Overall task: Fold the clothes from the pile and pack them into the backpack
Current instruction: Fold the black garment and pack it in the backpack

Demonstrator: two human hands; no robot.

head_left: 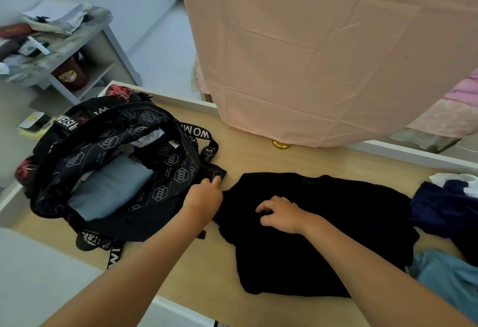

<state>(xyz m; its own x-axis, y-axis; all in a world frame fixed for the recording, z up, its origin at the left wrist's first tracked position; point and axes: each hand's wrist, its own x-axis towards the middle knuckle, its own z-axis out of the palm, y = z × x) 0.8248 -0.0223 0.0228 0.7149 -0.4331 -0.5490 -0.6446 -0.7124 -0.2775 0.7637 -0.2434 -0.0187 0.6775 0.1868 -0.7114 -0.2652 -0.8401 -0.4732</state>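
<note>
1. The black backpack (144, 225) lies wide open on the left of the wooden table (258, 161), mouth facing up.
2. White block letters run along its straps. The top-left strap (68, 122) reads roughly "WEISIE", and the right strap (204, 134) shows "WOM" before it bends away. The lettering on the lower strap (89, 238) is cut off and cannot be read.
3. The lining (160, 192) repeats a white hexagon logo with small print, too fine to make out.
4. Inside the bag, a folded grey garment (111, 192) lies flat, with something white (151, 136) tucked behind it.
5. Just right of the backpack, a black garment (323, 236) lies spread and creased on the table.
6. The left hand (204, 198) sits right between bag and garment, fingers curled, index fingertip on a black tab (216, 170) of the backpack. Whether it pinches any cloth cannot be told.
7. The right hand (280, 214) rests on the black garment, fingers bent with the tips down on the fabric and the thumb drawn in. It is black on black, so whether it pinches a fold cannot be told.
8. The pile is at the far right: a navy garment (445, 210), a light blue garment (445, 277) and a white piece (455, 179).
9. A peach cloth (323, 55) hangs over the table's far edge, and a gold-coloured round object (280, 145) peeks out under its hem.
10. Off to the left, a cluttered shelf unit (113, 42) holds a dark red cap (71, 74) with a gold emblem, unreadable.
</note>
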